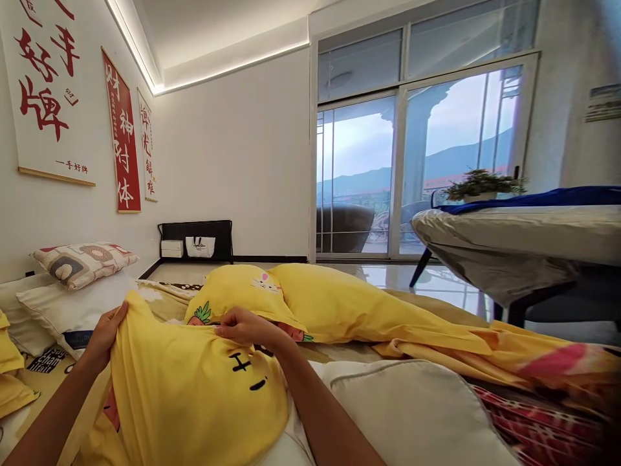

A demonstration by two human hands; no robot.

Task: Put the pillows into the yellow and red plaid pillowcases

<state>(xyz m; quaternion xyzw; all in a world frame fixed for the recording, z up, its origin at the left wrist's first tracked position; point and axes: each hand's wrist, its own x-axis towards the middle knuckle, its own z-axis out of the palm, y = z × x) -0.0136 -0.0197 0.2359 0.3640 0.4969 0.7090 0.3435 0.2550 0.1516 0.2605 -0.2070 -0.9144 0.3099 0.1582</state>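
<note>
A yellow pillowcase [194, 395] with black marks lies over a white pillow [417, 408] right in front of me. My left hand [104, 336] grips its upper left corner, fingers closed on the cloth. My right hand [247, 325] pinches the top edge near the middle, fingers closed on the fabric. Behind the hands lies a yellow pillow [242, 291] with a carrot print and a crumpled yellow sheet [388, 317] that stretches to the right across the bed.
Patterned pillow [82, 262] and white pillows [72, 307] are stacked at the left by the wall with red banners. A covered table [524, 243] stands at the right. Glass sliding doors [412, 162] are ahead, a black rack [196, 239] against the far wall.
</note>
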